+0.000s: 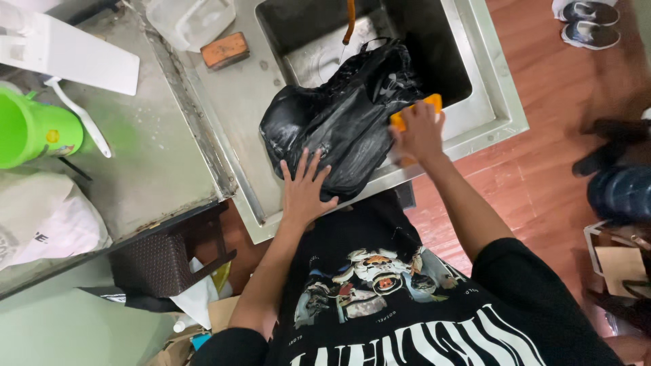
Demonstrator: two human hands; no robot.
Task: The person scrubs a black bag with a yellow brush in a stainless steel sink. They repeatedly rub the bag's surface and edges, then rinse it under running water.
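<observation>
On the steel sink's drainboard (234,102), right at the near edge, a wet black bag (346,118) lies slumped, its far end hanging over into the basin (434,47). The left hand (305,186) is flat on the bag's near side, fingers (313,163) spread wide and pressing down on the shiny fabric. The right hand (419,132) is at the bag's right edge, fingers curled around an orange scrub brush (415,112) that touches the bag; only the brush's ends peek out past the knuckles. Above the bag, an orange hose (350,20) dips toward the basin. Further back on the drainboard sits an orange-brown block (225,49), just beside a clear plastic tub (191,20). Over on the grey worktop (149,163) to the left, a green jug (34,129) stands near a white board (68,51), with a white bag (44,217) at the near end. The floor to the right is reddish wood (536,176), with a pair of shoes (588,24) well apart from the sink.
</observation>
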